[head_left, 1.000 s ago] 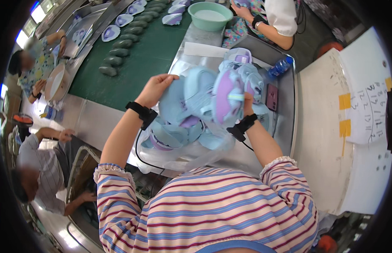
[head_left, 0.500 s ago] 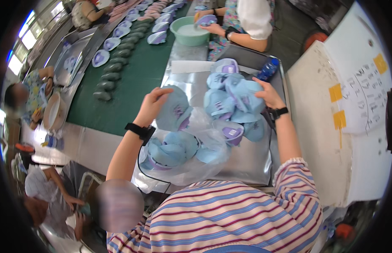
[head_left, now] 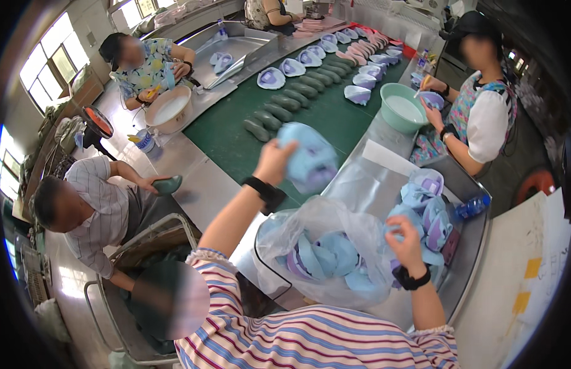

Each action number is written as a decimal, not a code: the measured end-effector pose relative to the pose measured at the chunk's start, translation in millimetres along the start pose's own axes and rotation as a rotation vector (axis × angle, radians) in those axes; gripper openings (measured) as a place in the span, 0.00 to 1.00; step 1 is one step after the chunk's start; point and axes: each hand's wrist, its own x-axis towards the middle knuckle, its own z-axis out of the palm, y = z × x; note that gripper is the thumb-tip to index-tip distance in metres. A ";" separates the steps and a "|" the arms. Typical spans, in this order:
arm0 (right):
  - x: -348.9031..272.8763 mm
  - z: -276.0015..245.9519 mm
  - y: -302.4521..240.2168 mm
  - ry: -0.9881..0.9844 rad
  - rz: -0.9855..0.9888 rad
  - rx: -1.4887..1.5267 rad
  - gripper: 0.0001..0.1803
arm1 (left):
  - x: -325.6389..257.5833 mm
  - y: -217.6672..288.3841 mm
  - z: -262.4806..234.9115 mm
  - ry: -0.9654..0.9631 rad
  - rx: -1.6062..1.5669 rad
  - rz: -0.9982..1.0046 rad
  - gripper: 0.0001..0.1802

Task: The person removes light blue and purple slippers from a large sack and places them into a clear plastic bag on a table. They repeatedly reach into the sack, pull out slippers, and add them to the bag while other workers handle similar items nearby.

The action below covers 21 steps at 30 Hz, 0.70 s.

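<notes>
My left hand [head_left: 274, 161] grips a light-blue shoe upper with purple lining [head_left: 309, 158], held up over the near edge of the green tabletop. The upper is slightly blurred. My right hand [head_left: 406, 241] is raised with bent fingers apart and nothing visible in them, just in front of a heap of similar blue and purple uppers [head_left: 434, 221]. Between my arms lies a clear plastic bag [head_left: 273, 246], opened out around several more blue uppers [head_left: 328, 253]. Both wrists wear black bands.
Dark green foot-shaped pieces [head_left: 288, 102] stand in a row on the green table [head_left: 221, 136], beside white-and-purple uppers [head_left: 271, 78]. Co-workers sit with a green basin [head_left: 403, 126] at right and a beige basin [head_left: 169, 123] at left. Another person holds a green piece [head_left: 167, 185]. A blue bottle [head_left: 472, 208] lies by the heap.
My view has turned left. My left hand has carried the upper away from the heap to above the green table. My right hand has drawn back from the uppers it was touching.
</notes>
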 end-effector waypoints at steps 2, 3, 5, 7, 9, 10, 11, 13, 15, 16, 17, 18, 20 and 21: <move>-10.7 10.9 0.0 -0.126 -0.005 -0.007 0.11 | 57.1 17.8 -64.5 0.172 -0.071 0.217 0.16; -12.3 18.1 0.6 -0.205 -0.015 -0.003 0.10 | 85.1 27.5 -106.7 0.219 -0.101 0.374 0.17; -13.5 28.7 5.3 -0.286 0.020 0.054 0.09 | 120.4 60.6 -179.9 0.322 0.130 0.462 0.27; -20.3 34.0 13.1 -0.352 0.067 0.077 0.09 | 124.7 79.1 -174.5 0.457 0.206 0.233 0.39; -22.1 39.0 18.0 -0.459 0.083 0.086 0.09 | 115.4 72.5 -164.9 0.423 0.629 0.217 0.37; -25.5 40.5 28.1 -0.488 0.101 0.034 0.09 | 96.8 66.3 -127.7 0.232 0.655 0.111 0.38; -26.3 46.7 39.4 -0.544 0.109 -0.006 0.08 | 76.1 51.4 -116.3 0.007 0.596 0.092 0.35; -31.4 57.7 70.4 -0.616 0.223 -0.071 0.13 | 20.6 16.0 -57.9 -0.435 0.640 -0.001 0.26; -33.0 64.5 105.5 -0.574 -0.099 -0.263 0.19 | -28.6 -30.6 -26.7 -0.933 0.931 0.169 0.23; -32.6 68.9 123.1 -0.449 -0.167 -0.458 0.22 | -58.0 -58.3 -21.4 -1.056 0.940 0.011 0.25; -29.6 70.4 134.5 -0.318 -0.234 -0.656 0.24 | -92.2 -62.3 -7.1 -1.184 1.077 0.104 0.29; -16.1 68.6 127.1 -0.241 -0.139 -0.896 0.24 | -112.3 -87.9 -19.5 -1.271 1.163 0.175 0.35; 6.9 57.3 99.4 -0.201 0.005 -0.908 0.25 | -147.5 -94.1 -13.9 -1.119 1.542 0.300 0.39; 17.2 52.0 81.8 -0.250 0.030 -0.674 0.25 | -162.3 -96.3 -13.7 -1.014 1.729 0.357 0.41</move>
